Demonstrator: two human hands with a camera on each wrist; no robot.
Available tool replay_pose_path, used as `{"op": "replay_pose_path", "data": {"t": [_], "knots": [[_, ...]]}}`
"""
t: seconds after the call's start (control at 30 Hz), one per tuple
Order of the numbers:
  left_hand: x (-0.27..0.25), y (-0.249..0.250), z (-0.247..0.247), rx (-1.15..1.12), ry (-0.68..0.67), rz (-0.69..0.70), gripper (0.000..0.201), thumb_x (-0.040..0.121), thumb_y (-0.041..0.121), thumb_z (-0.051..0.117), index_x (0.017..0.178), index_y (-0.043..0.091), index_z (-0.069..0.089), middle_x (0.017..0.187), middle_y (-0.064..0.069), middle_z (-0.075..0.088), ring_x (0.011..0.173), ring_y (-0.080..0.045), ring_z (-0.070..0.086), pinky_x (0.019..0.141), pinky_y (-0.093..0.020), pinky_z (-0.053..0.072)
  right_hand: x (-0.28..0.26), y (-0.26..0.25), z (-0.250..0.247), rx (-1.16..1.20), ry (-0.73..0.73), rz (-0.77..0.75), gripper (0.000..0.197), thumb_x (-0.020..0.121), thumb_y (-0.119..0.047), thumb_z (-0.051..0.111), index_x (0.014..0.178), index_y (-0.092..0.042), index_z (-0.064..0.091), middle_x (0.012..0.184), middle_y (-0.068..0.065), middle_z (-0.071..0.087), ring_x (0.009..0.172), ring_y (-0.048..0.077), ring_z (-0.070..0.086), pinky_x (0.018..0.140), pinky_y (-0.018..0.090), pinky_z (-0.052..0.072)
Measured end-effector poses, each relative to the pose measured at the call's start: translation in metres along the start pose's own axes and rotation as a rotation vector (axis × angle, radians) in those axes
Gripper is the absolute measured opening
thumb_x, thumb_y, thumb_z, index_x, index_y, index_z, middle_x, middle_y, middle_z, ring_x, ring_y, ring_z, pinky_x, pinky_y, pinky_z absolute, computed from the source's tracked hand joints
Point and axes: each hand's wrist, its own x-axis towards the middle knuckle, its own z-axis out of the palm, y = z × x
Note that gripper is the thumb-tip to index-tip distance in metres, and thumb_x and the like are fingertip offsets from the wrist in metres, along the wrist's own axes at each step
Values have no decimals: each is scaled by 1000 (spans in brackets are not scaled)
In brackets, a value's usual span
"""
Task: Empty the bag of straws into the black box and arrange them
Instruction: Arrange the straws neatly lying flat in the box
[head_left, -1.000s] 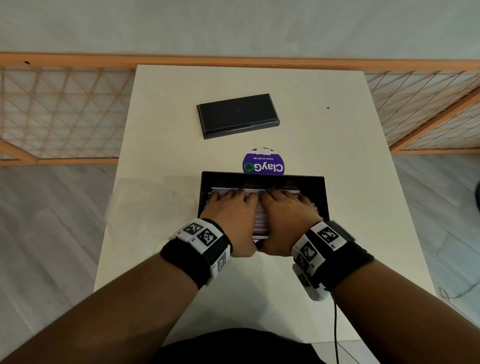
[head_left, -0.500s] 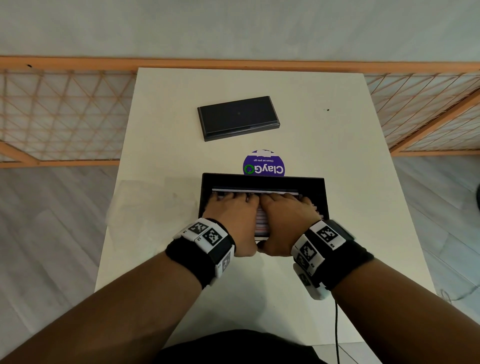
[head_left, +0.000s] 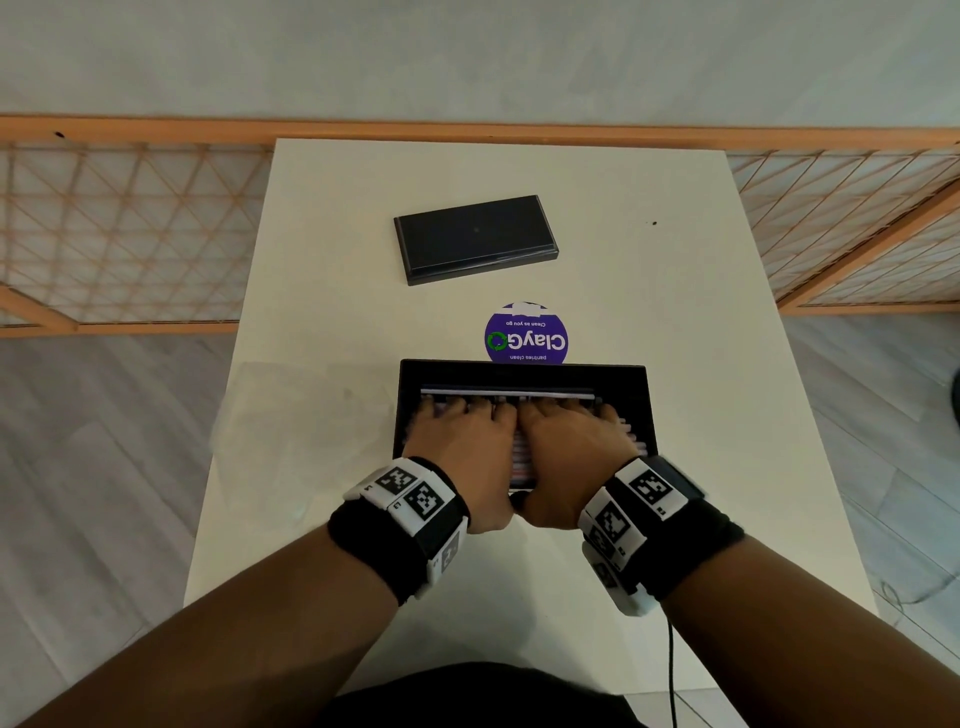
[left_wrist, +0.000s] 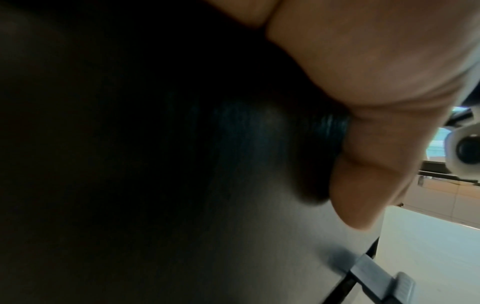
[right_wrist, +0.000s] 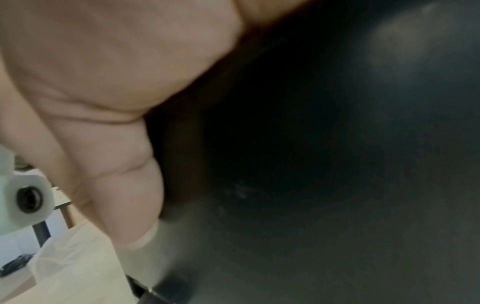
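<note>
The open black box (head_left: 519, 370) sits on the white table near me, filled with pale straws (head_left: 522, 460) that lie left to right. My left hand (head_left: 460, 418) and right hand (head_left: 569, 418) lie side by side, palms down, fingers stretched flat across the straws and hiding most of them. One straight straw (head_left: 506, 392) shows beyond the fingertips. In the wrist views, the left thumb (left_wrist: 376, 174) and the right thumb (right_wrist: 124, 195) hang against the box's dark outer front wall (left_wrist: 182, 164). Neither hand grips anything.
A clear, flat plastic bag (head_left: 301, 415) lies on the table left of the box. The black lid (head_left: 475, 239) rests farther back, and a purple round sticker (head_left: 525, 338) sits just behind the box. An orange lattice rail (head_left: 130, 223) borders the table.
Both hands have stayed flat on the straws and slid slightly toward the box's far wall, with the right fingers spreading a little to the right.
</note>
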Motion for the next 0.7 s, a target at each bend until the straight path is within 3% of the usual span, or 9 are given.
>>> {"op": "replay_pose_path", "data": {"t": [0.13,0.27,0.47,0.7], "knots": [[-6,1,2,-7,34,2,81,71,60,68,139,25,41,139,0,46,133,-26,45,118,-55,24,-3,0,3,7,-32,2,94,59,-60,66,141,-25,35,146,-2,40,137,26,39,114,59,22],[-5,0,3,-47,19,-13,81,69,58,69,139,27,40,141,0,46,134,-27,44,117,-55,28,-3,0,1,11,-34,15,88,56,-61,64,134,-28,42,134,-3,47,126,27,45,109,54,31],[-3,-2,6,-53,10,-11,94,69,60,66,149,28,28,149,2,44,142,-26,39,121,-57,19,-3,-2,1,38,-19,31,81,59,-56,66,130,-26,44,133,-6,56,128,24,49,112,54,30],[-6,-1,5,-22,46,1,73,69,54,69,132,25,46,134,-3,41,130,-28,39,115,-50,30,-4,-2,2,54,-34,33,84,58,-55,64,134,-28,41,135,-5,47,127,25,48,111,56,29]]}}
